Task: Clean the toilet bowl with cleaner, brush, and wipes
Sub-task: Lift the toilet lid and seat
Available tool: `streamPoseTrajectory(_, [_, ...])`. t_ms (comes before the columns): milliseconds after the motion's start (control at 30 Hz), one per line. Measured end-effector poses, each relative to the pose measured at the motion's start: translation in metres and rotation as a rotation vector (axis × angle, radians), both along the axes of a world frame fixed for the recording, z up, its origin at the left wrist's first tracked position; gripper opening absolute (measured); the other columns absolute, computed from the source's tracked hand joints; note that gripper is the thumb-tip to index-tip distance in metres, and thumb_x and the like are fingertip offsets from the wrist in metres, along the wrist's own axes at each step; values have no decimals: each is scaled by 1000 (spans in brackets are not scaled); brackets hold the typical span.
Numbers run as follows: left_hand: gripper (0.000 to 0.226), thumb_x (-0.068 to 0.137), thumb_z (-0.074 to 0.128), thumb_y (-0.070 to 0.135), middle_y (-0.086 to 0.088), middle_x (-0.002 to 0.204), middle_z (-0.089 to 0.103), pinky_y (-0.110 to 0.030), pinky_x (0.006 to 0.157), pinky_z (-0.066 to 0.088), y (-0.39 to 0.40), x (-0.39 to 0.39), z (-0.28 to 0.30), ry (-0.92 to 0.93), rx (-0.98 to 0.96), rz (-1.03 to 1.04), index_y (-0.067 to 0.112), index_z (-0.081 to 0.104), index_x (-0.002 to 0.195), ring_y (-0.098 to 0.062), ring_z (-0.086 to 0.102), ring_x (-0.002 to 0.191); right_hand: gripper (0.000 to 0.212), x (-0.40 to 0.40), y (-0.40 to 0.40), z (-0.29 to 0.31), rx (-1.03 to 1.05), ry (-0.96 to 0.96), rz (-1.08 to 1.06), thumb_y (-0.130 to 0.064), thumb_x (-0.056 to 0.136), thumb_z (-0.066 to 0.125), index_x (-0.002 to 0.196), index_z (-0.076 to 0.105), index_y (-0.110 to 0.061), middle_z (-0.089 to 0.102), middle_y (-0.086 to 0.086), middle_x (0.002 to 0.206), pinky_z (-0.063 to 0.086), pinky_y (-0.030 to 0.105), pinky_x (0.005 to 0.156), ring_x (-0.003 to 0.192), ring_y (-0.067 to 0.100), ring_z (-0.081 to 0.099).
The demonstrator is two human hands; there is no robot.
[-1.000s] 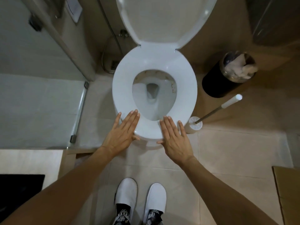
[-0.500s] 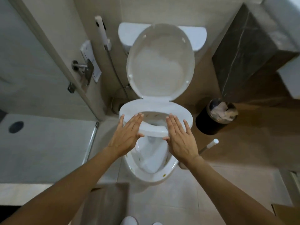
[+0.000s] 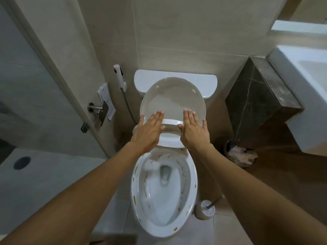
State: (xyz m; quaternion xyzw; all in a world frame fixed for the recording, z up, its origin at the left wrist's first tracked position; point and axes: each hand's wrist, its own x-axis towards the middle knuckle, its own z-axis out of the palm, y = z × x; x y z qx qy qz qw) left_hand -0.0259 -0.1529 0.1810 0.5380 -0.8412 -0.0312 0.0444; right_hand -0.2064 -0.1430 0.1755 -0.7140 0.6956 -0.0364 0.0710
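A: Head view is showing the toilet bowl from above, and both hands are lying on the seat, which is standing half raised, its front edge tilted up toward the lid.

B: Are the hands gripping it?

A: The left hand is resting with straight fingers on the left part of the seat, the thumb seeming to hook under the edge. The right hand is doing the same on the right part. The fingers are flat, not curled around anything, so I am judging it as a push or a support, not a real grip.

B: And the cleaning, how far is it?

A: I am thinking it is only starting. The rim of the bowl is uncovered now, and yellow-brown spots are sitting all around it and also inside on the wall. Nothing is looking wiped or foamy.

B: Where are the tools?

A: The brush is standing in its holder on the floor, just beside the near right side of the bowl, and nobody is touching it. A cleaner bottle and wipes I am not seeing anywhere. A bin with crumpled paper is standing to the right, under the dark marble block.

B: So what is left?

A: Almost everything, in my opinion: bringing the seat fully up, putting cleaner, brushing, wiping.
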Motion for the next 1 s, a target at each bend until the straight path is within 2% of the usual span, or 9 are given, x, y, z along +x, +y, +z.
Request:
streamPoseTrajectory(233, [59,103,16,37,-4,160,-5,-44,119,4,-35,-5,13,61,64,21,13,-6,151,-17,1,147,61,-5,-51,16,2,-64,-58,-44,103,11,154,-6,-15,-5,2,162,-1,47,119,149,20,-8])
streamPoseTrajectory(467, [63,103,18,39,-4,157,-20,-42,117,0,-87,-15,21,127,153,-7,13,-16,149,-18,-9,146,55,-11,-74,12,-151,-121,-93,-36,105,11,155,1,-15,-1,2,162,2,39,119,149,17,-3])
streamPoseTrajectory(600, [62,103,17,37,-4,157,-20,-44,118,-1,-117,-18,29,94,194,-26,11,-17,149,-18,-13,146,55,-18,-83,8,-148,-129,-62,-33,105,15,154,-1,-14,-1,3,162,2,36,119,149,17,-3])
streamPoseTrajectory(1000, [63,103,18,40,-6,158,-16,-47,116,-2,-157,-19,30,109,215,1,11,-13,150,-17,-9,146,60,-23,-144,10,-15,-149,-111,-29,104,20,153,-10,-15,-11,2,162,1,42,119,149,19,-6])
